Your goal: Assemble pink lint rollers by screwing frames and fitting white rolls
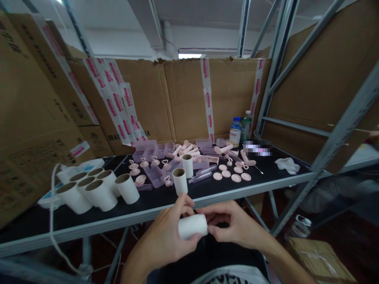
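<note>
My left hand (166, 236) is closed round a white cardboard tube (192, 225), held sideways just below the table's front edge. My right hand (232, 227) pinches the tube's right end with fingers curled; I cannot make out anything else in them. On the black table (225, 188) two more white tubes stand upright: one near the front (180, 181) and one behind it (187, 165). A cluster of several white tubes (91, 189) lies tipped at the left.
Pink plastic parts, round pink discs (233, 175) and clear purple trays (148, 152) are spread across the table's middle. Two bottles (239, 132) stand at the back. A crumpled white cloth (286, 165) lies right. Cardboard walls surround the table; grey metal posts (322, 157) rise at right.
</note>
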`<act>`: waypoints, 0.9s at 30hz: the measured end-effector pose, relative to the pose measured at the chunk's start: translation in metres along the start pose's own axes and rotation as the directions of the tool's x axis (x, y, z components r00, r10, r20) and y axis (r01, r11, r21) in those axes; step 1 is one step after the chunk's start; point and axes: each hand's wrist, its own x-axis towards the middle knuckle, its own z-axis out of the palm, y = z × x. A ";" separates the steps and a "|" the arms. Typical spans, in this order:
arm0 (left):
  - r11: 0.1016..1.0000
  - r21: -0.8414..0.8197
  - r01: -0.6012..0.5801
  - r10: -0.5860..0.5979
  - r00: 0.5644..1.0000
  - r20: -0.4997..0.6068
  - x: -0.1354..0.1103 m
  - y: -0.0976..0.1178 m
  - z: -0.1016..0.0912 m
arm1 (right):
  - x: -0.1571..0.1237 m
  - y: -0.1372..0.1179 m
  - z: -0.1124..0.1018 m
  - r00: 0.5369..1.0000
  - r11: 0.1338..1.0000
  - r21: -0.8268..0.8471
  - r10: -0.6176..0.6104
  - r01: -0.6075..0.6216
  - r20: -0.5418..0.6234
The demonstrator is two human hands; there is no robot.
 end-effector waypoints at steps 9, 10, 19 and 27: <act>0.997 0.022 0.080 -0.082 0.992 0.094 0.000 0.000 0.002 | -0.003 0.012 0.004 0.997 0.997 0.005 0.078 -0.078 0.027; 0.995 0.028 0.092 -0.095 0.989 0.112 0.001 -0.001 0.001 | -0.003 0.015 0.005 0.996 0.996 -0.009 0.084 -0.084 0.019; 0.984 -0.032 0.176 -0.170 0.974 0.150 -0.003 -0.018 -0.017 | 0.006 0.031 0.011 0.993 0.986 0.152 0.081 -0.068 -0.083; 0.987 -0.140 0.084 -0.130 0.922 -0.365 -0.029 -0.057 -0.060 | 0.027 0.030 -0.022 0.893 0.956 -0.290 -0.163 0.038 -0.419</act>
